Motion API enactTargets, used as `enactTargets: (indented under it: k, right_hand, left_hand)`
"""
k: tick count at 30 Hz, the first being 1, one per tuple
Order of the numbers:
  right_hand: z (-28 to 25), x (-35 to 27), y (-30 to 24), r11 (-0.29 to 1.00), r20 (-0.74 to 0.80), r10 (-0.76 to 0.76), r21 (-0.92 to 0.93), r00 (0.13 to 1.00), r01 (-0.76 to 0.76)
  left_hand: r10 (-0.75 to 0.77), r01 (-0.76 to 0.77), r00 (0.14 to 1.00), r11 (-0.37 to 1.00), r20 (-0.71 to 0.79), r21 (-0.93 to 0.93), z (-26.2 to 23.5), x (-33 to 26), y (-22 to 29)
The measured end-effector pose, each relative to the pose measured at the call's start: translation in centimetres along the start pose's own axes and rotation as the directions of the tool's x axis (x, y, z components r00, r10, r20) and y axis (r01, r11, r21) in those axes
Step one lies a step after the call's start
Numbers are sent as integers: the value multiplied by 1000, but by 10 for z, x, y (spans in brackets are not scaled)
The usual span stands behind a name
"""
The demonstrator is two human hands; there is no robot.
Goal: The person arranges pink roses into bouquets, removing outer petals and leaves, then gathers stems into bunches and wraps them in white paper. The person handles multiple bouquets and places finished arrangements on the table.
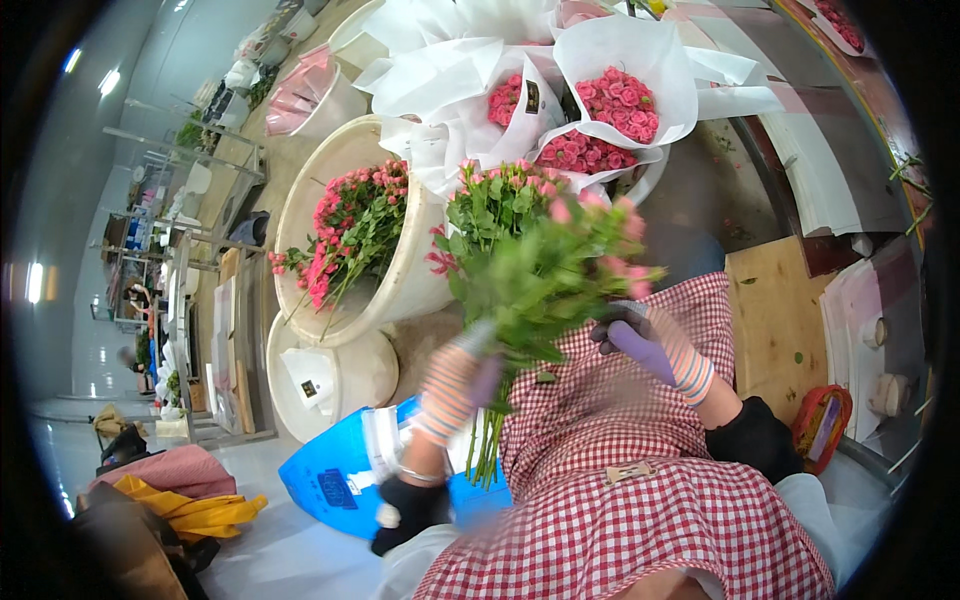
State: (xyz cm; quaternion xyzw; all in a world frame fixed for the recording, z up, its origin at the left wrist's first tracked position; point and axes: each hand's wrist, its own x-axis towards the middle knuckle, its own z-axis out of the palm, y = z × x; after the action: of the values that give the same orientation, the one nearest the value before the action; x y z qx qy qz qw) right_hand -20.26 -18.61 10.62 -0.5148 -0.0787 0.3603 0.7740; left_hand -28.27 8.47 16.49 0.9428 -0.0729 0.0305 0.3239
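My left hand (452, 388), in a striped glove, grips the stems of a bunch of pink spray roses (535, 255) with green leaves, held upright over my red-checked apron (620, 470). My right hand (655, 345), in a striped glove with purple fingers, reaches into the right side of the bunch among the leaves and blurred blooms. Whether it holds a single stem I cannot tell. The stem ends (483, 450) hang below my left hand.
A white tub (400, 290) of loose pink roses stands to the left. Wrapped rose bunches in white paper (610, 100) fill another tub behind. A smaller white bucket (345, 375) and a blue bin (340, 480) sit lower left. A wooden board (775, 320) lies right.
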Motion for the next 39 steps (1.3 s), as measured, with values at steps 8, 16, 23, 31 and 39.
enactTargets:
  k: [8,16,23,31,39]
  right_hand:
    - [0,-7,31,997,-6,79,-19,997,-79]
    - [5,-8,40,989,11,115,-98,993,-113]
    - [6,-5,40,998,-10,61,14,998,-61]
    - [29,15,27,942,140,-318,156,938,296]
    - [28,-32,56,972,330,-229,123,916,199]
  left_hand:
    - [-5,347,732,863,-681,367,-142,93,-86]
    - [-531,435,846,648,-38,625,63,67,-135]
    - [-377,366,915,925,-144,-101,-8,29,-74]
    - [65,527,827,-436,559,-729,66,-111,-43]
    - [-40,272,858,881,513,-387,121,-153,-94]
